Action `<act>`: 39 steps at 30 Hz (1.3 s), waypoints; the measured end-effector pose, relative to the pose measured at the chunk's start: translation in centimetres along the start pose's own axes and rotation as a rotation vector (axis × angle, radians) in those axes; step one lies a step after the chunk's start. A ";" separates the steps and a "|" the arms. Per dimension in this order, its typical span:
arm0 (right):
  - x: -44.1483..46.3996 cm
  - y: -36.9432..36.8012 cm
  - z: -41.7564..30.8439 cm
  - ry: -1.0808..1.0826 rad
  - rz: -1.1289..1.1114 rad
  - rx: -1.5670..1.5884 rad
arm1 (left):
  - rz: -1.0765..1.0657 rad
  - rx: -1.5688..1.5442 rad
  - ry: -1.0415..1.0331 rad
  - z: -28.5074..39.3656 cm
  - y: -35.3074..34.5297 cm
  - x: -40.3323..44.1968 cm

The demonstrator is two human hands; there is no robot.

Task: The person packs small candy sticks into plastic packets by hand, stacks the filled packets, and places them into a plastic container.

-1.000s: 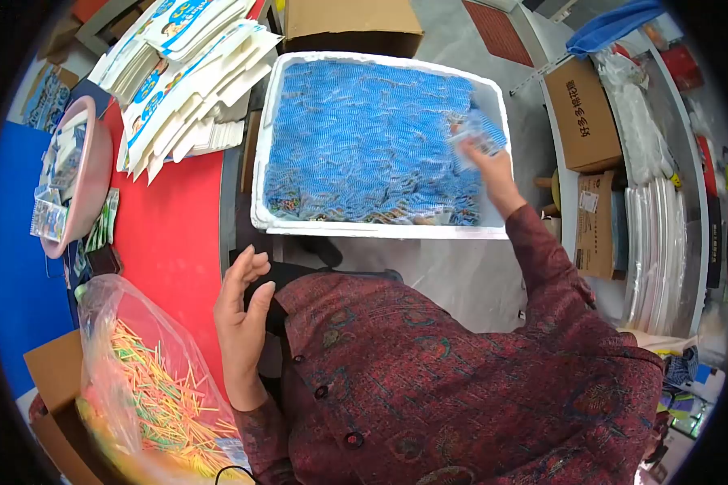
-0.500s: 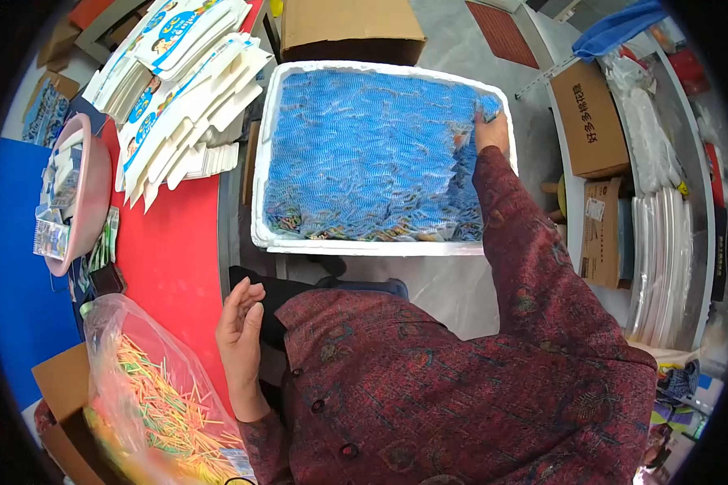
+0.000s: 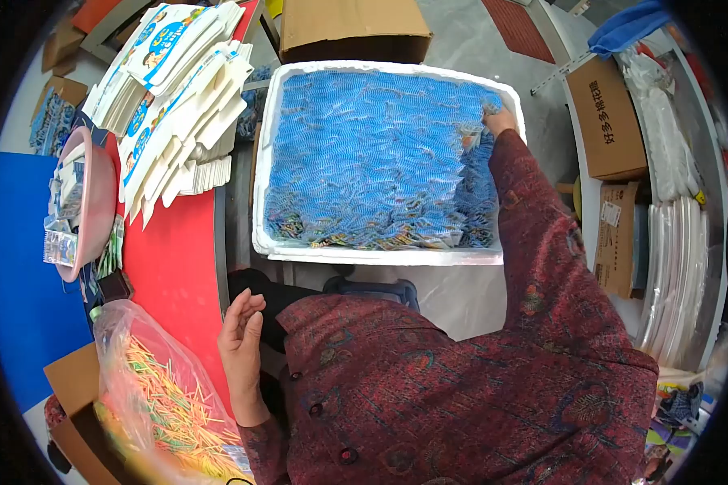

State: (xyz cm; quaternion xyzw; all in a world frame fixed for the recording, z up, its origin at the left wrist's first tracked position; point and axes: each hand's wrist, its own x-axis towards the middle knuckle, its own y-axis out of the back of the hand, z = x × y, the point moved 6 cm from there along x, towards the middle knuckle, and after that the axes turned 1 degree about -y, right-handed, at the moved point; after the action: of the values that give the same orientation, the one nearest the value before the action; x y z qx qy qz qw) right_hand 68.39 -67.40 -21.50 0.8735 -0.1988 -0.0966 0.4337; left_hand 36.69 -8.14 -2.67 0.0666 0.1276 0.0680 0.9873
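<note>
Lay blue pkts [image 3: 364, 153] flat w/ R hand [image 3: 501, 121] in foam box [image 3: 388, 257], can't tell if pinching; L hand [image 3: 242, 335] loosely spread.

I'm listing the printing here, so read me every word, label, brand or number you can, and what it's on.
"好多多棉花", final character unclear: upper cardboard box, right.
Lower cardboard box: print too small.
White-and-blue cartons: lettering too blurred.
Blue packets in the white box: nothing readable.
Packs in the pink basin: too small.

Left hand [image 3: 241, 346] is half-curled — right arm [image 3: 538, 226] outstretched.
</note>
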 end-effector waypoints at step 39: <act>-9.5 -0.3 0.2 0.068 0.559 0.588 | 0.068 -0.141 0.054 -2.1 0.7 -1.1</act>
State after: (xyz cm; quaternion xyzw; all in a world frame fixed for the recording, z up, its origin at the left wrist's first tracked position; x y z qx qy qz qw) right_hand 59.81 -63.30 -21.85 0.8754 -0.4331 0.1149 0.1812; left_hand 35.04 -7.33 -4.30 -0.0007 0.1468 0.1121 0.9828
